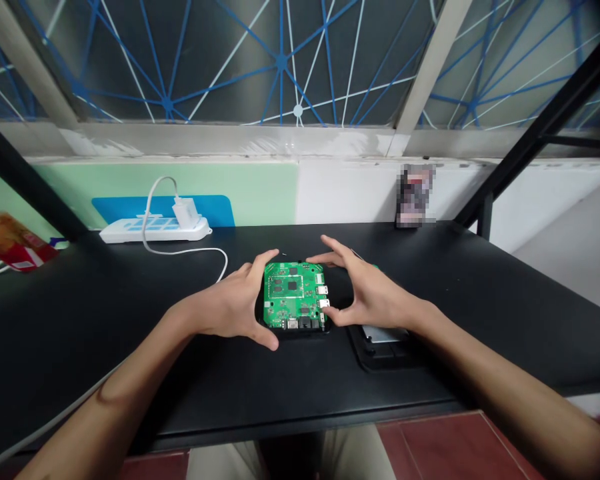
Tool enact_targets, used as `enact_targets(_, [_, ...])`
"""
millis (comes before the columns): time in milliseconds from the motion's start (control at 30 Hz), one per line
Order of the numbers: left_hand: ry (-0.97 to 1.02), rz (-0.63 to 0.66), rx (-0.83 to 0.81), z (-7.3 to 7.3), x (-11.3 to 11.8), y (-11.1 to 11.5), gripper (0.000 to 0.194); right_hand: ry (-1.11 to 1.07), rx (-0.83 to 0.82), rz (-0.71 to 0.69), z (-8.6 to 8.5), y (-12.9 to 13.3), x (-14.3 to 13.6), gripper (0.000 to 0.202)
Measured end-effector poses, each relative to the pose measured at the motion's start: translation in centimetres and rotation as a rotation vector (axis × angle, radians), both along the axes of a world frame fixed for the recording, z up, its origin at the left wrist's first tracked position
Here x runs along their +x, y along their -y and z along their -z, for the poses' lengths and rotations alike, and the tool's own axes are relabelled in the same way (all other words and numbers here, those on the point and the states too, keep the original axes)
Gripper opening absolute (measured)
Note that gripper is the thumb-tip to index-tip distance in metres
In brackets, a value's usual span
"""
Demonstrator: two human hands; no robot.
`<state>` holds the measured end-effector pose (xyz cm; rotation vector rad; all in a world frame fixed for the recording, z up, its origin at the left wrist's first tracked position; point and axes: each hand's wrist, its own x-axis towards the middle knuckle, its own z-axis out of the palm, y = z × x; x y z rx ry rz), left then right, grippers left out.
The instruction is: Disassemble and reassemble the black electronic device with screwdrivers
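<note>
Clearly, both forearms reach in over the black tabletop (pixel 290 380); the left hand (pixel 233 303) and right hand (pixel 373 290) curve around the green circuit board (pixel 293 287) lying between them, thumbs nearer the body. Whether either grips it, I can't tell. Under the right wrist sits a black plastic cover (pixel 375 358), partly hidden; behind, a white power strip (pixel 153 231) lies by the wall, well apart.
</note>
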<state>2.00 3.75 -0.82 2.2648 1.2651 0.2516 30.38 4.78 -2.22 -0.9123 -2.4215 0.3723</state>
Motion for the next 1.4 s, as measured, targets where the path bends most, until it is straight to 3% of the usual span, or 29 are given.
enact_targets(300, [-0.027,0.016,0.025,0.0,-0.1,-0.2,0.117,0.012,-0.023,-0.012,-0.1,0.1,-0.1,0.109])
enact_targets(533, [-0.046,0.013,0.029,-0.3,0.2,0.0,0.104,-0.008,-0.089,-0.030,-0.1,0.0,0.1,0.105])
enact_targets(800, [-0.060,0.038,0.042,-0.4,0.3,0.1,0.100,0.021,-0.105,-0.067,-0.1,-0.2,0.4,0.105])
enact_targets(1033, [-0.108,0.112,0.067,-1.0,0.5,0.2,0.080,0.099,-0.130,-0.058,0.0,-0.2,0.4,0.100])
enact_targets(1400, [-0.109,0.137,0.065,-0.7,0.4,0.2,0.078,0.150,-0.155,-0.042,-0.3,-0.1,0.3,0.091])
